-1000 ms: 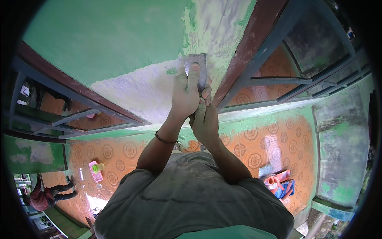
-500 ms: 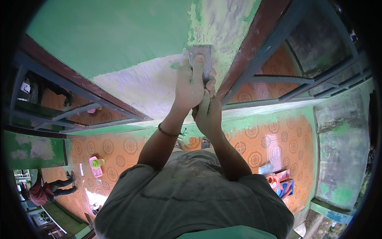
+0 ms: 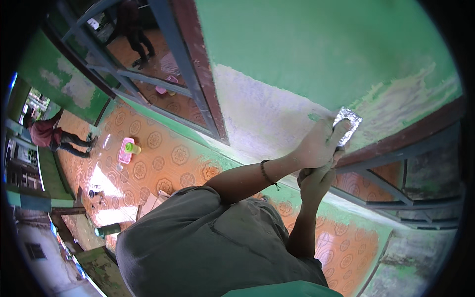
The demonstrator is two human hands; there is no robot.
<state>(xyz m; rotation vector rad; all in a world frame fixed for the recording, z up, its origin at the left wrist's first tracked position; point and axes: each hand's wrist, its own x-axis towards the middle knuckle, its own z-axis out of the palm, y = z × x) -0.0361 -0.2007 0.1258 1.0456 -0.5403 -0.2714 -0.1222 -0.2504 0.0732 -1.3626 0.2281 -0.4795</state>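
A scraper with a flat metal blade (image 3: 350, 122) is held against the wall (image 3: 297, 54), its surface shining in the light. My left hand (image 3: 314, 146), with a dark beaded bracelet (image 3: 266, 173) on the wrist, is closed on it, thumb lying along the blade. Just below, my right hand (image 3: 316, 182) is closed round the lower end, which the fingers mostly hide. The blade rests beside the border between green paint and a pale scraped patch (image 3: 396, 96). Another whitish, bare patch (image 3: 262, 111) spreads to the left of my hands.
Brown-framed windows flank the wall, one at the left (image 3: 198, 74) and one at the lower right (image 3: 396, 131). On the orange patterned floor (image 3: 153, 171) lies a pink tray (image 3: 125, 151) with a green-lidded container (image 3: 131, 148). Farther left stands a person in a red top (image 3: 45, 132).
The view has swung to the left, so my hands and the scraper now appear farther right and lower. Both hands keep their hold, and the blade now reflects bright light.
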